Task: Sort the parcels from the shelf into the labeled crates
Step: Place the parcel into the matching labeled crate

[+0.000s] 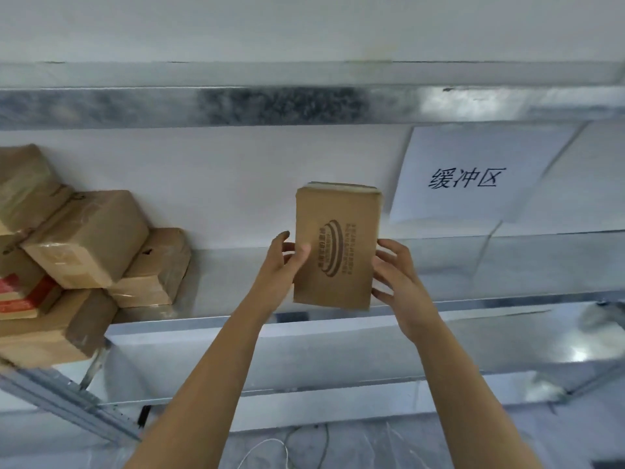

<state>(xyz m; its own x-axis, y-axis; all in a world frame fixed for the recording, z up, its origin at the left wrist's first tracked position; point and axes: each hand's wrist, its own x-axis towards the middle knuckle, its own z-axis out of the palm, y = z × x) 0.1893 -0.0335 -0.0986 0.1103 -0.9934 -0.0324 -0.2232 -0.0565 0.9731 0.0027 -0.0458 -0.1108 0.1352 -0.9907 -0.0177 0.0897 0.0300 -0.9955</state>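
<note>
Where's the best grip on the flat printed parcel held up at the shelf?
On the two long side edges of the flat brown parcel, low down, one from each side, as the left hand and right hand do. It stands upright and thin, so its edges are free.

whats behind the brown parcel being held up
Behind the brown parcel, held by the left hand and right hand, are the white wall and metal shelf. Whatever sits directly behind it is covered.

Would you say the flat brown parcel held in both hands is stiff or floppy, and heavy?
The flat brown parcel probably is fairly stiff: it stands straight though gripped only near its lower edges. It seems light, since the left hand and right hand pinch it loosely.
</note>
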